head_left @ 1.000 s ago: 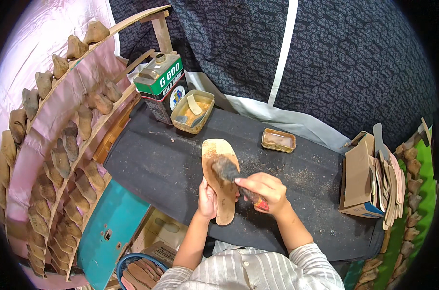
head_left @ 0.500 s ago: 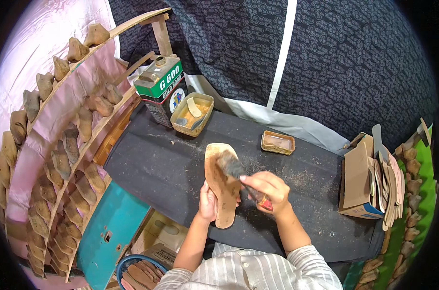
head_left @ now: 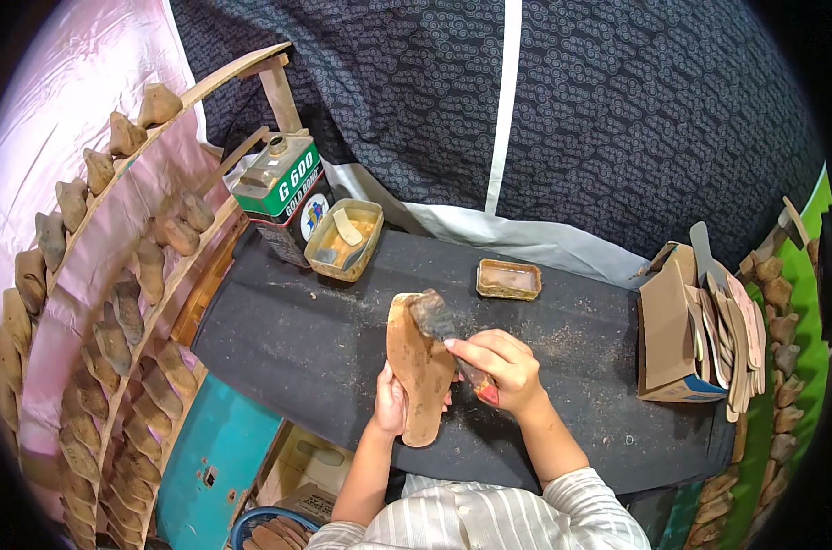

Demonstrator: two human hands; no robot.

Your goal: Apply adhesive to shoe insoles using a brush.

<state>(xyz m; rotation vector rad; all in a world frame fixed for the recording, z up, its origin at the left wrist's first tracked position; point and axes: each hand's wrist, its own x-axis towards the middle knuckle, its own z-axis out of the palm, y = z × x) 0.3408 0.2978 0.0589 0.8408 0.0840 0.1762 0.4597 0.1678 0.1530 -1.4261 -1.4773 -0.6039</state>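
Note:
My left hand (head_left: 393, 403) is closed round the lower half of a tan, sole-shaped insole (head_left: 418, 385), tilted up above the black table. Dark smudges mark its surface. In my right hand (head_left: 505, 368) is a paint brush (head_left: 434, 318) with a red-tipped handle, its dark, caked bristles against the upper end of the insole. Beyond them, a shallow rectangular tub (head_left: 344, 240) holds yellowish residue, a pale flat strip and a dark piece. A smaller tray (head_left: 509, 279) with a dried-looking, pale inside stands to the right of it.
A green, white and black metal can (head_left: 280, 197) stands at the back left. At the right, a cardboard box (head_left: 670, 321) is packed with cut insoles. Racks of wooden shoe lasts (head_left: 113, 348) line the left side. A blue basket (head_left: 251, 524) sits low at the front left.
The whole view has shifted, so the table things appear further left and lower. The brush has stayed at the insole's upper end, its bristles now sharper. Both hands keep their hold.

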